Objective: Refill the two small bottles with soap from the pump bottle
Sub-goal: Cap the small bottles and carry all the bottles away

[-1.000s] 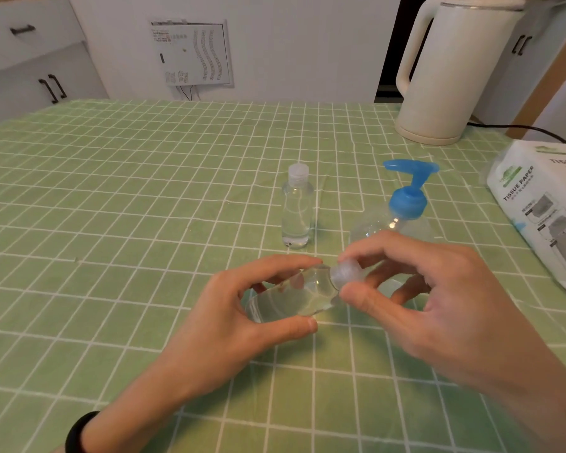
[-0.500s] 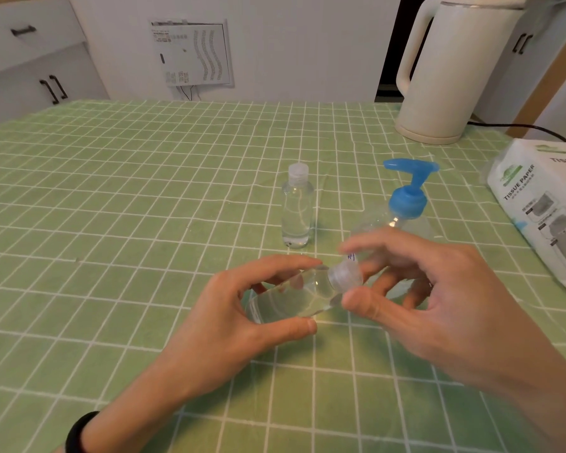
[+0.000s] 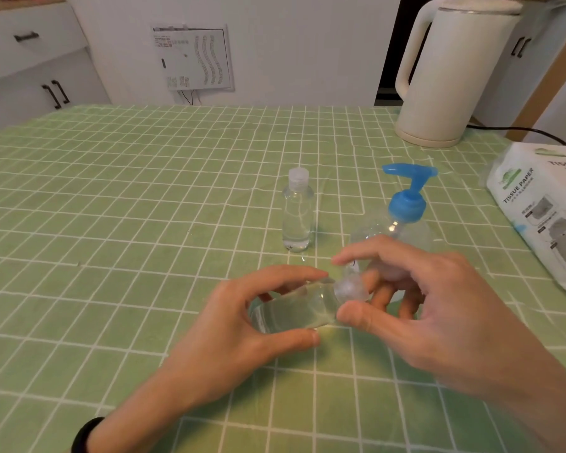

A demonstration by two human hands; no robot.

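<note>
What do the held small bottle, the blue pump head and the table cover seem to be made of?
The held small bottle: probably clear glossy plastic; green shows through it. The blue pump head: opaque, smooth moulded plastic. The table cover: green checked cloth or vinyl, matte; its creases suggest a thin, soft sheet.

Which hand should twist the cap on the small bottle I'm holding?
Right. The right hand has thumb and forefinger curled either side of the cap, while the left hand grips the small bottle by its body, steadying it.

Left hand [image 3: 239, 325] holds a small bottle [image 3: 291, 310] sideways; right hand [image 3: 432, 312] grips its cap [image 3: 352, 287].
</note>
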